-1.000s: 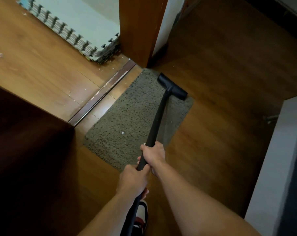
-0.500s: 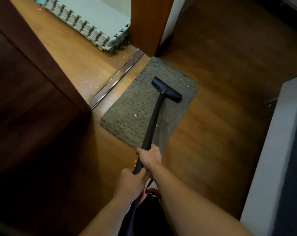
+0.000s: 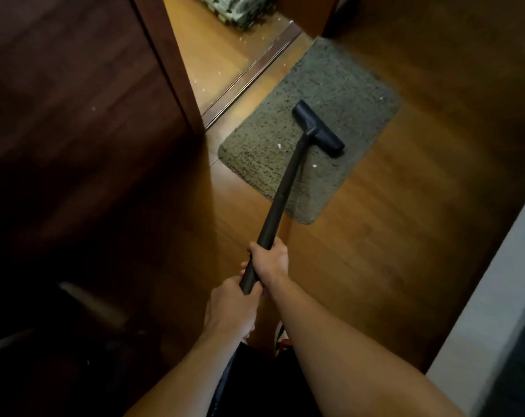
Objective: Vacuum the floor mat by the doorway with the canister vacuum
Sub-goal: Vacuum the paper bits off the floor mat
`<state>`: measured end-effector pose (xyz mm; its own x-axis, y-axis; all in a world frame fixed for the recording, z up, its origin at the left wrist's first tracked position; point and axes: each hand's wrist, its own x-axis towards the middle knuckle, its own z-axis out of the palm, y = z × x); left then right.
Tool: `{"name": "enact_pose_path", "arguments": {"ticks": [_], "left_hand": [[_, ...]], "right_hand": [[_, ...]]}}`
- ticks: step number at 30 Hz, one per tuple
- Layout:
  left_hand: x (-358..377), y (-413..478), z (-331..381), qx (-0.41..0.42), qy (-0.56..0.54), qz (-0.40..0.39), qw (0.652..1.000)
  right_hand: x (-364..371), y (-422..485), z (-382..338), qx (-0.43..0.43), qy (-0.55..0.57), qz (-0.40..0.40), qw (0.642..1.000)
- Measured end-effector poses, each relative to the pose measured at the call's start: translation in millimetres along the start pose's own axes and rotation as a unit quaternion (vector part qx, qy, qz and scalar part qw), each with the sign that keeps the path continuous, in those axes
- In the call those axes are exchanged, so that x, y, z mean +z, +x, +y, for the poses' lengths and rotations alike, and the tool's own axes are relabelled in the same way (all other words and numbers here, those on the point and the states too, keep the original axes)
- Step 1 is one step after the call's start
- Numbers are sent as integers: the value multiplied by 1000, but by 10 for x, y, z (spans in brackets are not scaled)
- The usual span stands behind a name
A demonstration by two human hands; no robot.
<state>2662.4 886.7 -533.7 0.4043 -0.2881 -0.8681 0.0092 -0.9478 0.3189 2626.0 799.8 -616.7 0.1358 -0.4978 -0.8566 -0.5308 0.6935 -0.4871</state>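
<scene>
A grey-green shaggy floor mat (image 3: 339,85) lies on the wooden floor just inside the doorway, with a few white specks on it. The black vacuum wand (image 3: 282,197) runs from my hands up to a black T-shaped nozzle (image 3: 318,129) that rests on the mat near its right edge. My right hand (image 3: 268,258) grips the wand higher up. My left hand (image 3: 229,310) grips it just below. The canister itself is hidden.
A dark wooden door (image 3: 74,130) stands open on the left. A metal threshold strip (image 3: 252,73) crosses the doorway, with foam puzzle tiles (image 3: 234,9) beyond it. A pale cabinet side (image 3: 496,296) stands on the right. White crumbs dot the floor past the threshold.
The nozzle has been drawn back along the mat from its far end toward me. My view has shifted left, so the door fills more of the frame.
</scene>
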Motion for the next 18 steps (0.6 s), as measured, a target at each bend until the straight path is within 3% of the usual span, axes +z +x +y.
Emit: {"name": "enact_pose_path", "arguments": {"ticks": [18], "left_hand": [[667, -455, -831, 19, 7, 46, 999]], "right_hand": [[-196, -421, 972, -1, 40, -19, 999]]}}
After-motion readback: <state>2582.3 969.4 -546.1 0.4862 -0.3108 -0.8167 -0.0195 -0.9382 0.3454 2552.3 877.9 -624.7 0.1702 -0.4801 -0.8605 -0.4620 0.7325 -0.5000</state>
